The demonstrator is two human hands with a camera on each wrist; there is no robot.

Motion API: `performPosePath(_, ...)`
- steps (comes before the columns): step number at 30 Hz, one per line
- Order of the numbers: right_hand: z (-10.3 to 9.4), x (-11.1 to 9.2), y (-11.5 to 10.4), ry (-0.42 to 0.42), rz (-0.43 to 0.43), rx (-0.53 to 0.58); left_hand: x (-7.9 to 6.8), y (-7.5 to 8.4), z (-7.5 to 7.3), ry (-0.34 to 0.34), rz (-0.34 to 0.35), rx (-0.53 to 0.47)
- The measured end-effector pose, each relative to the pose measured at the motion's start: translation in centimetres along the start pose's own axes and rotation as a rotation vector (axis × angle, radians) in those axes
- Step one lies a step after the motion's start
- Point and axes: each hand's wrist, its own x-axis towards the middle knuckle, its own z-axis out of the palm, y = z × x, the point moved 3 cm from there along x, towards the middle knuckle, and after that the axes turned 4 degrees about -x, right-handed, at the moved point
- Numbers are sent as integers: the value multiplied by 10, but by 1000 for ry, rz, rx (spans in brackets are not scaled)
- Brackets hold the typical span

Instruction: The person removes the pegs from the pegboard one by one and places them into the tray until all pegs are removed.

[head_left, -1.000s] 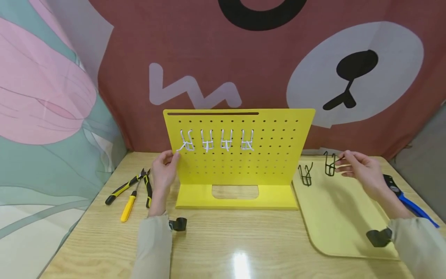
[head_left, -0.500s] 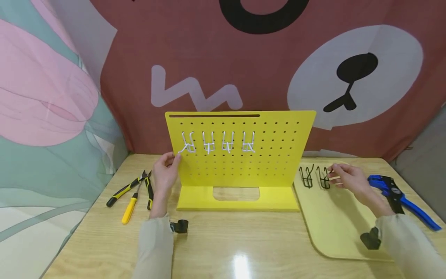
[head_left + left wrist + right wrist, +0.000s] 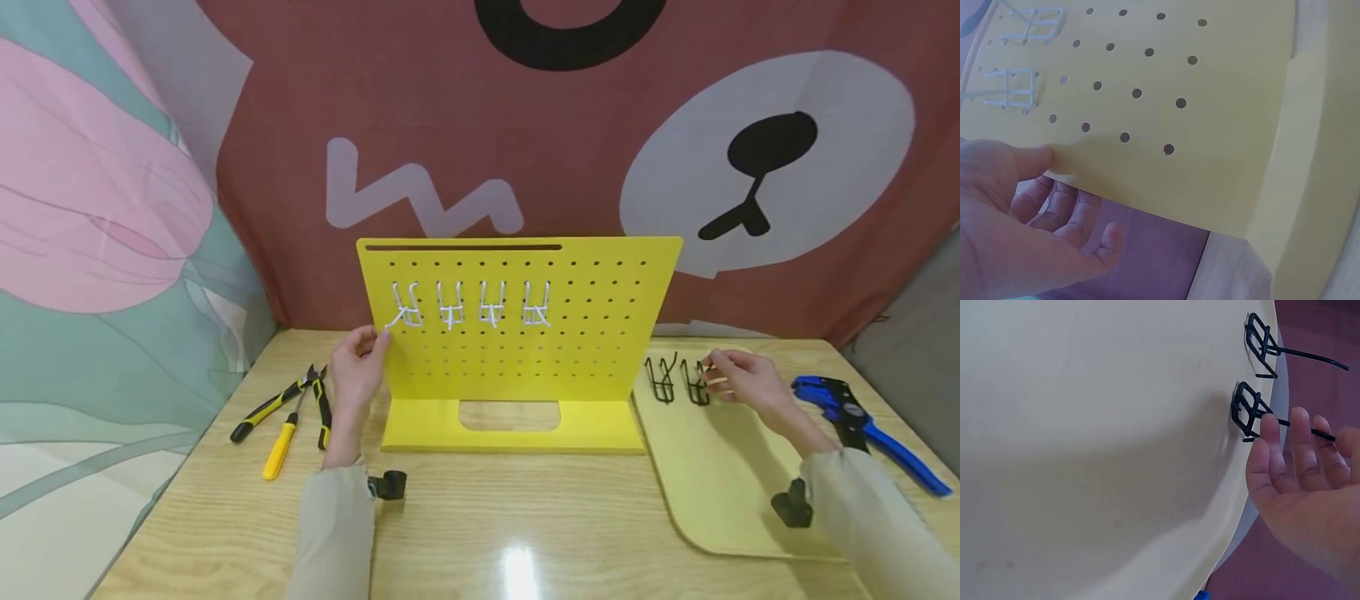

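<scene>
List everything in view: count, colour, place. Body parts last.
Pegboard: one, yellow, table centre.
White hooks: four, white, pegboard's upper left.
Tray: one, pale yellow, right of pegboard.
Black hooks: two, black, tray's far left.
Hand tool: one, blue and black, right of tray.
Pliers: one, black and yellow, left of pegboard.
Screwdriver: one, yellow, between pliers' handles.
Table: one, pale wood, underneath.
Printed cloth: count unclear, multicoloured, rear and left.
Panel: one, grey, far right.
Sleeves: two, beige, foreground.
Wrist cameras: two, black, at sleeves.
Left hand: one, gripping pegboard's left edge.
Right hand: one, at one black hook.
</scene>
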Motion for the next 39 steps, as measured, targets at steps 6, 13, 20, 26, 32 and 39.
performPosePath(6,3,3,2,16,6,20,0,1,0,3,2,6)
performPosePath(13,4,-2,0,13,21,7,-2,0,1,-6,-16,12)
performPosePath(20,-3,-13,-30,166,-135,22,-2,0,1,3,-17,1)
performPosePath(26,11,-22,-82,263,-292,60,-2,1,2,-7,-2,-1)
performPosePath(32,37,-33,-122,306,-447,134,-2,2,5,-16,6,-8)
performPosePath(39,70,-38,-154,242,-520,195,-2,3,3,5,16,15)
